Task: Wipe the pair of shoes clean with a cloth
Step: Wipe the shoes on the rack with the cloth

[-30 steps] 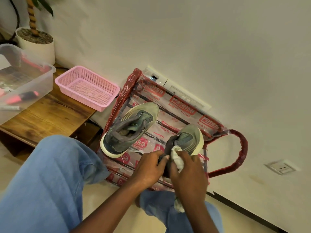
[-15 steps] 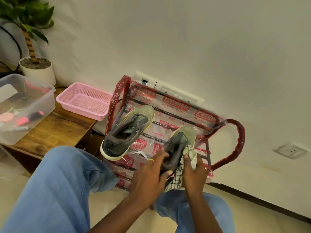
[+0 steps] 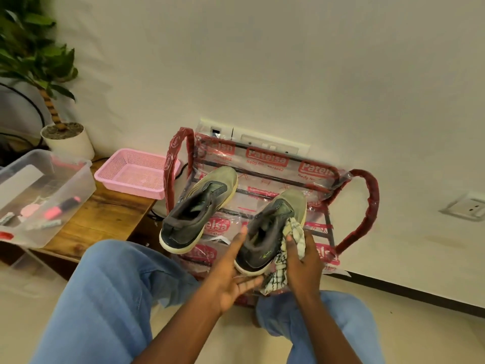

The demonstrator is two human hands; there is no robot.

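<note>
Nearest, in front of the rack (image 3: 367,206): two knees in blue jeans (image 3: 105,298), one either side of the forearms.

At the rack's front edge: left hand (image 3: 236,274) palm up, fingers straight and spread beneath the heel of the held shoe (image 3: 270,227), thumb raised along its inner side. No curl round anything.

Just right of that, also at the rack's front: right hand (image 3: 301,261) with fingers curled round a bunched checked cloth (image 3: 294,232), pressing it against the outer side of the held shoe near the collar. Loose end of the cloth hanging below the hand, beside the heel.

Held shoe grey with a pale sole, heel toward the knees, toe pointing over the right half of the rack toward the wall. Contact between toe and rack: cannot tell.

On the rack's left half: second shoe (image 3: 199,208), same grey and pale sole, untouched, lying at a slant with its heel over the front edge.

Rack itself: dark bars wrapped in clear printed plastic, red-wrapped loops at both ends.

Left of the rack: wooden bench (image 3: 105,216) carrying a clear plastic box (image 3: 86,179) with markers inside, a pink basket (image 3: 133,174) just beside the rack, and a white plant pot (image 3: 70,143) furthest back.

Behind the rack, on the wall: white switch panel (image 3: 270,147). Right of the rack, well apart: a wall socket (image 3: 467,207).
</note>
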